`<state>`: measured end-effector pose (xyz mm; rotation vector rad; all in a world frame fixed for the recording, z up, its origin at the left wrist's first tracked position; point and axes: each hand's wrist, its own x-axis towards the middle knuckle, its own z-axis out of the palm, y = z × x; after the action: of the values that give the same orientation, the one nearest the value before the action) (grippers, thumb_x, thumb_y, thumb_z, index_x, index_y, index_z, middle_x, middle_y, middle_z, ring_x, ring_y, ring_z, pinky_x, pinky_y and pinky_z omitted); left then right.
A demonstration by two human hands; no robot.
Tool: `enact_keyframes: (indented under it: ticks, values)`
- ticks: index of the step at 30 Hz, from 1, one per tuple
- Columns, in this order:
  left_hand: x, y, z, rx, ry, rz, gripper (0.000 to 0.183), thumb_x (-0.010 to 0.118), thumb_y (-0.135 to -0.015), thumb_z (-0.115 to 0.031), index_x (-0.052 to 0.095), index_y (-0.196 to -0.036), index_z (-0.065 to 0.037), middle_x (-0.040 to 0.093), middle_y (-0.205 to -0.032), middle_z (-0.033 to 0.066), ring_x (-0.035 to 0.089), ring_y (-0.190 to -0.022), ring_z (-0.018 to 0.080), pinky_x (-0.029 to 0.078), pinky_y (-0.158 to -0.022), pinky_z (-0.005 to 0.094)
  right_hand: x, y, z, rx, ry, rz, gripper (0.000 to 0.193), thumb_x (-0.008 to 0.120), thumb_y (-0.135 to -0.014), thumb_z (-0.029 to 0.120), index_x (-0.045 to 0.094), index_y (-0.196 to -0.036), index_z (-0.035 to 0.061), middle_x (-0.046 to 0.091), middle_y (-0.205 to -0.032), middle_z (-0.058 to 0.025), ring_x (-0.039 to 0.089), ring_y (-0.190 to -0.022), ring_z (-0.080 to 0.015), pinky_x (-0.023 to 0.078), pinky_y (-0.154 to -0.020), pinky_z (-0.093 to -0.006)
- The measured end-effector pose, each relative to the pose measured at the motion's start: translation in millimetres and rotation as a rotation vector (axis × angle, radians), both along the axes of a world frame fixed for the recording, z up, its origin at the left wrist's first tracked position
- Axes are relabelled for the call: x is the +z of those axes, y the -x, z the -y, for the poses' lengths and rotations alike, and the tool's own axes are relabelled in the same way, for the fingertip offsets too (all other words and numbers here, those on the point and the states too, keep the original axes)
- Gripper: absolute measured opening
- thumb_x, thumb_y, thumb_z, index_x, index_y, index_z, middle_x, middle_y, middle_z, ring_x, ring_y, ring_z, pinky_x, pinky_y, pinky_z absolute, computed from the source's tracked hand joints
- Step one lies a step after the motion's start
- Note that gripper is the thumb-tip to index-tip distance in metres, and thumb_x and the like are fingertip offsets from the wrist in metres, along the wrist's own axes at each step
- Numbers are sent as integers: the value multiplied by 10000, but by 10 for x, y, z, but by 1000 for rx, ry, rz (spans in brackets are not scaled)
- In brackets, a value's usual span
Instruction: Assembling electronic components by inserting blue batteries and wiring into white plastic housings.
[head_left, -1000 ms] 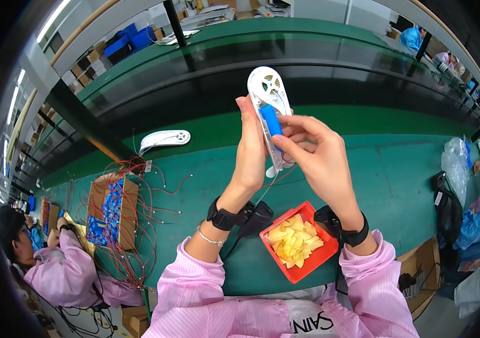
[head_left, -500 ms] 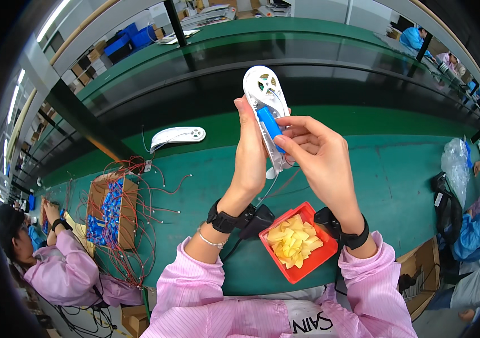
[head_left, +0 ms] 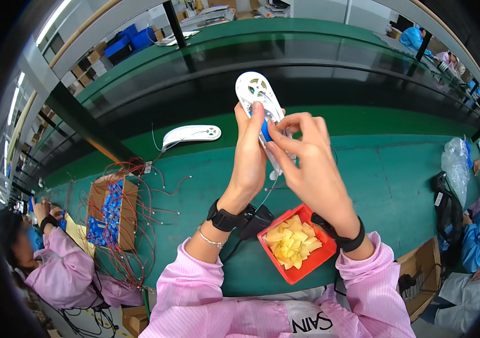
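Note:
My left hand (head_left: 247, 155) is wrapped round a long white plastic housing (head_left: 245, 84), held up over the bench with its inner side showing. A round part with spoke-like openings fills its far end. Inside lies a blue cylindrical battery (head_left: 264, 130), partly covered by my fingers. My left thumb lies along the housing by the battery's far end. The fingers of my right hand (head_left: 310, 152) pinch and press at the battery from the right. A thin wire hangs below the housing. Further left, a similar white housing (head_left: 186, 134) with a wire lies on the bench.
A red tray (head_left: 322, 256) of yellowish paper pieces (head_left: 293, 242) stands near me, beside a black adapter-like block (head_left: 255, 221). At left is a cardboard box (head_left: 129, 217) of blue batteries with tangled red wires. People sit at both sides; a clear plastic bag (head_left: 455, 169) lies right.
The held housing has come slightly down and left. My left thumb has moved over to the battery, and my right fingers now cover more of it. The housing on the bench has slid right.

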<state>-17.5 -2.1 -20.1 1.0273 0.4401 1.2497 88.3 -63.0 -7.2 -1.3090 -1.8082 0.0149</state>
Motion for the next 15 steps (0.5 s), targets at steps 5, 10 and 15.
enact_keyframes:
  ticks: [5,10,15]
  values:
    - [107,93,2,-97,-67,9,374,461,-996,-221,295,-1295,-70,557,-1197,144,590,-1065,201,485,-901,332,81,-214,-101,-5,100,-479,545,675,-872,194,398,-1302,8,533,-1117,-136,552,-1010,-226,462,-859,-349]
    - [162,49,40,6,-112,-24,310,558,-968,-230,558,-1152,20,658,-1041,108,628,-914,128,506,-783,263,48,-267,-127,442,662,-827,667,691,-877,234,309,-1344,-49,661,-1009,-156,616,-891,-153,498,-750,-296]
    - [86,124,-73,182,-295,-289,293,619,-935,-233,621,-1047,39,661,-916,52,575,-766,55,464,-686,223,-18,-214,-146,339,527,-807,663,679,-881,197,294,-1362,-49,674,-999,-147,609,-906,-131,489,-759,-281]
